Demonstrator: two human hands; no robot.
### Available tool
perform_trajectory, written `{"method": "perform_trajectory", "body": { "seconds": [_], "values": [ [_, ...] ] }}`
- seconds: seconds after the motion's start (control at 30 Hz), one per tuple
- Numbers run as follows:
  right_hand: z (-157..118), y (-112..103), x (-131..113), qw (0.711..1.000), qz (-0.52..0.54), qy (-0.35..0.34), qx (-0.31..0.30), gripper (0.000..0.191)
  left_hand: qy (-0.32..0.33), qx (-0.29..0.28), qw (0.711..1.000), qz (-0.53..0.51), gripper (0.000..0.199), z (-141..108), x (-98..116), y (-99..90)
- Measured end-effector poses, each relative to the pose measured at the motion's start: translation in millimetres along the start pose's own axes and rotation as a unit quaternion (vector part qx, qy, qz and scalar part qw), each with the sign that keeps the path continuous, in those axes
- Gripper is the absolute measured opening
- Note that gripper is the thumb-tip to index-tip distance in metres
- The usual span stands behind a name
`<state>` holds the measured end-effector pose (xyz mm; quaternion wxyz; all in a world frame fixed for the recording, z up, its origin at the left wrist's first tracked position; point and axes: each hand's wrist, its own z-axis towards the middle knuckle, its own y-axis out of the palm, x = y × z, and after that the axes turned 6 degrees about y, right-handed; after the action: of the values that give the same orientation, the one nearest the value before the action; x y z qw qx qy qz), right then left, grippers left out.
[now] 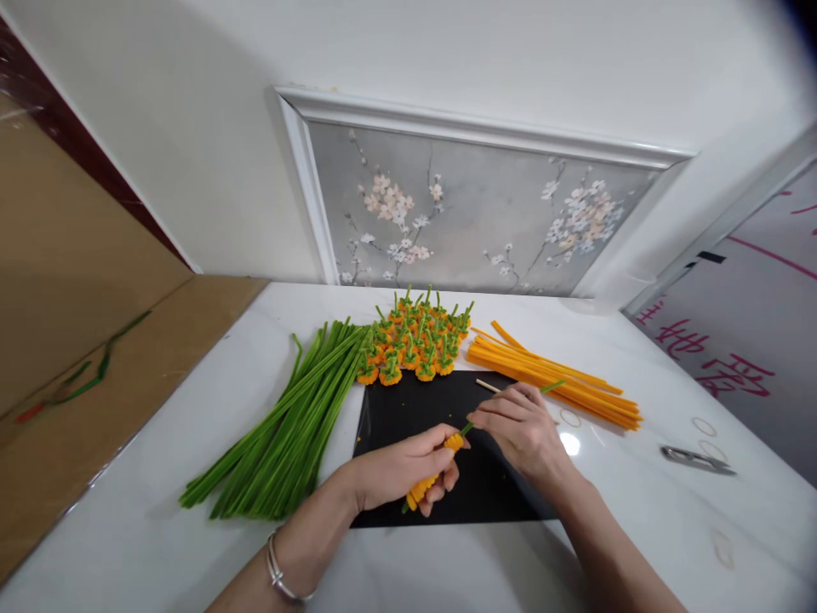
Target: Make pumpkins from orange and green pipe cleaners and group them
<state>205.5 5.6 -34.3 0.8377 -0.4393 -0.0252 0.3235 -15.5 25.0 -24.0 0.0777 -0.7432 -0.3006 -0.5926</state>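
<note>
The white surface [644,519] carries all work items; a framed floral panel [472,204] is on the wall behind it. A black mat [396,417] lies on the surface beneath the hands. A bundle of green stems [281,434] lies left of the mat. Orange strips [555,379] lie at the right, beyond the right hand [520,426]. A cluster of orange-and-green pieces [418,340] stands along the mat's far edge. The left hand [408,464] holds a ruffled orange piece [421,491] above the mat, fingers closed around it. The right fingers pinch a green stem [469,427] at the piece's upper end. A metal hand tool [699,460] lies far right, near thin rings [704,426]. A pale stick [488,386] protrudes beside the right hand.
</note>
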Motion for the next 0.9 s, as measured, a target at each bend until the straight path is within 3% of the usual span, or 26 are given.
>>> {"method": "perform_trajectory", "body": {
  "seconds": [0.17, 0.33, 0.47, 0.67, 0.9],
  "values": [
    [1.6, 0.5, -3.1, 1.0, 0.005, -0.01, -0.001, 0.024, -0.014, 0.008, 0.997, -0.071, 0.035, 3.0, -1.6, 2.7],
    [1.9, 10.3, -14.9, 0.999, 0.043, -0.029, -0.002, 0.026, -0.011, 0.068, 0.995, -0.069, 0.041, 7.2, -4.0, 3.9],
    [1.9, 14.9, -21.4, 0.997, 0.064, -0.035, -0.001, 0.025, -0.018, 0.083, 0.994, -0.062, 0.044, 6.5, -3.4, 2.6],
    [-2.9, -0.8, -1.1, 1.0, 0.002, 0.013, -0.007, 0.015, -0.004, 0.098, 0.994, -0.05, 0.041, 3.0, 0.3, -3.6],
    [-4.4, -3.9, 5.4, 0.999, -0.01, 0.006, -0.037, 0.025, -0.009, 0.082, 0.996, -0.038, 0.038, 1.6, 2.9, -4.9]
  ]
}}
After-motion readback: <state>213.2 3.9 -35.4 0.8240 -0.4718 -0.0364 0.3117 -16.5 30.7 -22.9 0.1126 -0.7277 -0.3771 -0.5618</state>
